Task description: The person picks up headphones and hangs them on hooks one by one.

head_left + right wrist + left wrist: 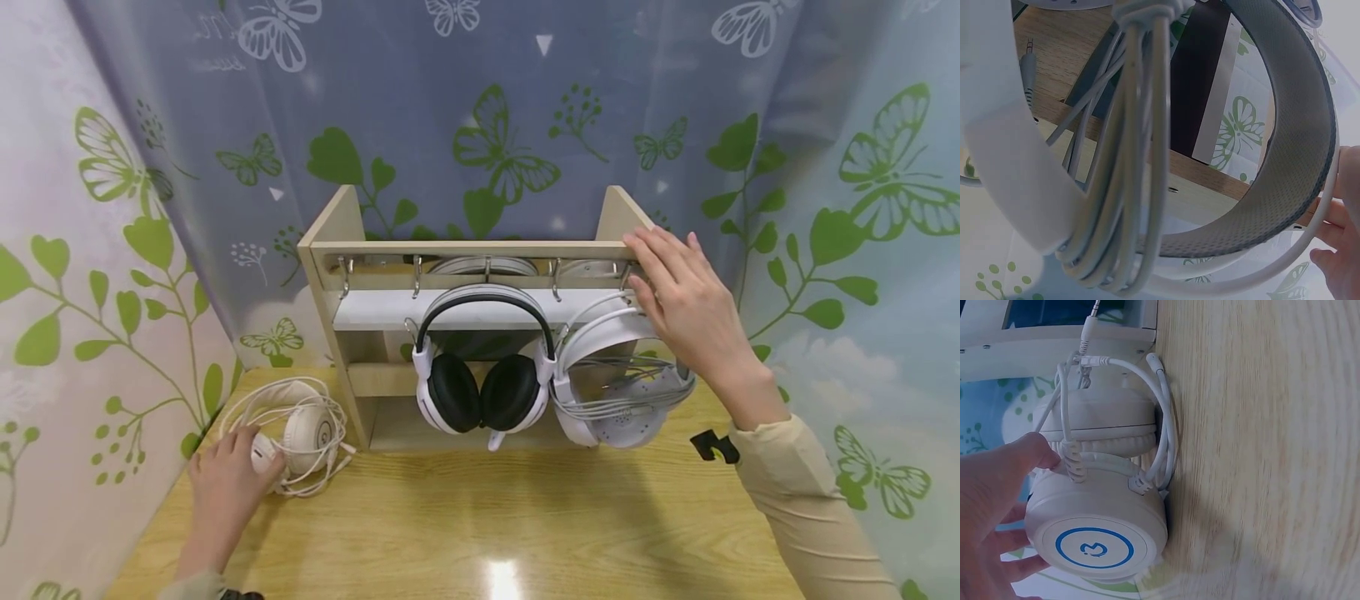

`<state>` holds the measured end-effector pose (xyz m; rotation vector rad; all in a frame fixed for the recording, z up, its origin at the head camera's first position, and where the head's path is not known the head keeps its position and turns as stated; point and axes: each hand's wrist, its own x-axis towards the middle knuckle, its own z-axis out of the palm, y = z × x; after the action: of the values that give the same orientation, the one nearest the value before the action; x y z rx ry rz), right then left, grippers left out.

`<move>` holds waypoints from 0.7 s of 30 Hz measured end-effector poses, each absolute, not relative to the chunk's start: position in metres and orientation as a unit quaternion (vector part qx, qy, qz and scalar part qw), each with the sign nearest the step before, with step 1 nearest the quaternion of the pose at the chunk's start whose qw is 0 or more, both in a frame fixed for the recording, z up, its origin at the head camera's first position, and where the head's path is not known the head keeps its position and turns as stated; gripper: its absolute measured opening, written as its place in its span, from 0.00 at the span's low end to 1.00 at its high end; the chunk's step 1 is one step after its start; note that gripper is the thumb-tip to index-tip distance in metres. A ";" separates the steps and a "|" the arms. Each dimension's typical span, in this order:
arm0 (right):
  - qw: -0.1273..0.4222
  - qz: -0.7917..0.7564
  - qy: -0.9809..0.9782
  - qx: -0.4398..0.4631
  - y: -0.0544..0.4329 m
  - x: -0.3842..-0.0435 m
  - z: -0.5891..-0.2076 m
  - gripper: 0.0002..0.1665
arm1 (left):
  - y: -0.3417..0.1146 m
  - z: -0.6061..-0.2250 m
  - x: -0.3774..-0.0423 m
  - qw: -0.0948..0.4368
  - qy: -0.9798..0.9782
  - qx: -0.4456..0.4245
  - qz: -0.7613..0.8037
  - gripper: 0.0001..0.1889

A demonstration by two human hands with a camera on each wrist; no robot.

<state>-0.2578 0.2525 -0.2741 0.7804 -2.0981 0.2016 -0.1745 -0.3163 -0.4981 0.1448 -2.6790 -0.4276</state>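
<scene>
White headphones [309, 433] with a loosely wound white cable lie on the table, left of a wooden rack. My left hand [228, 479] holds their nearer ear cup [1095, 519], its thumb over the cup's edge and the fingers on the far side. My right hand [686, 304] rests on the rack's upper right corner, fingers stretched along the top board. Just below it hangs a white headset [626, 408] with a bundled grey cable [1125, 156]. Beside the headset's headband [1300, 125], the right fingers [1332, 225] show at the view's edge.
On the wooden rack [465, 248], a row of metal hooks [417, 277] runs under the top board. A white headset with black ear pads [453, 392] hangs at the middle. More headbands [483, 266] show behind the board. A small black object [714, 447] lies at the right.
</scene>
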 end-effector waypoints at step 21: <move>0.434 0.084 -0.840 0.315 0.253 -0.258 -0.274 0.28 | -0.299 -0.499 -0.158 0.238 -0.957 0.050 -0.158 0.31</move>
<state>-0.2580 0.2530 -0.2738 0.7833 -2.0917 0.2096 -0.1583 -0.2989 -0.4989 0.1380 -2.6224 -0.4324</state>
